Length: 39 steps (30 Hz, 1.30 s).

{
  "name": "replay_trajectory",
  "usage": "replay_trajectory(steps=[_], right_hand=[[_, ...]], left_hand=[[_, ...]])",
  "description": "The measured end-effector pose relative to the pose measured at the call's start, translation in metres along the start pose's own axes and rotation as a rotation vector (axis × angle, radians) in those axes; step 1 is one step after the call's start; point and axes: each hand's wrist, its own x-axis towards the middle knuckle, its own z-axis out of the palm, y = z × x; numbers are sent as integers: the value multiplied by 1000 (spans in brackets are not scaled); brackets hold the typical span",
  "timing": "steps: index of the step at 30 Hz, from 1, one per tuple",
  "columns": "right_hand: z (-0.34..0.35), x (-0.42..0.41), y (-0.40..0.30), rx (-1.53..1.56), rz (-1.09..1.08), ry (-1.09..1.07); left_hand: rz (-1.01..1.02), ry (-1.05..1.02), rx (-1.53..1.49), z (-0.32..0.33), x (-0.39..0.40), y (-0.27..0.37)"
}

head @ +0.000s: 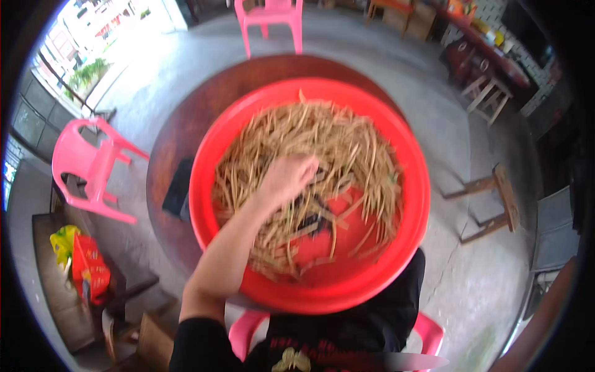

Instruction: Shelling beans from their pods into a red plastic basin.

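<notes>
A wide red plastic basin sits before me, holding a large heap of dried tan plant strips. From the lower left my left arm reaches over it. My left hand is over the middle of the heap with its fingers curled. Blur hides whether anything is between them. Just below the hand, a dark object lies partly covered by strips; its kind is unclear. Loose strips are scattered on the bare red bottom nearer me. My right hand is out of view. A blurred brown shape, possibly a forearm, crosses the lower right rim.
The basin rests on a round brown wooden table, beside a dark flat object. Pink plastic chairs stand at the left and far side. A wooden stool lies tipped at right. A red bag is on a bench at left.
</notes>
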Motion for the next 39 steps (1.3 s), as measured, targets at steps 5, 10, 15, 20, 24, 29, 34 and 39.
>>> replay_trajectory(steps=[5,10,15,20,24,29,34,39], right_hand=[[18,-7,-5,71,68,29],[49,-18,-15,125,135,69],[59,-46,-13,183,198,64],[84,-84,-87,338,608,56],[68,-94,-79,271,582,57],[33,-44,-16,17,201,191],[39,-18,-6,-5,147,283],[62,-53,-40,137,402,251]], left_hand=[[189,132,144,-6,1,4],[216,157,134,1,7,2],[81,32,194,23,6,-20],[186,82,379,-11,22,-11],[23,-48,167,-11,17,9],[64,-2,234,32,-10,-5],[237,127,185,19,-16,-1],[229,137,195,-12,-3,31]])
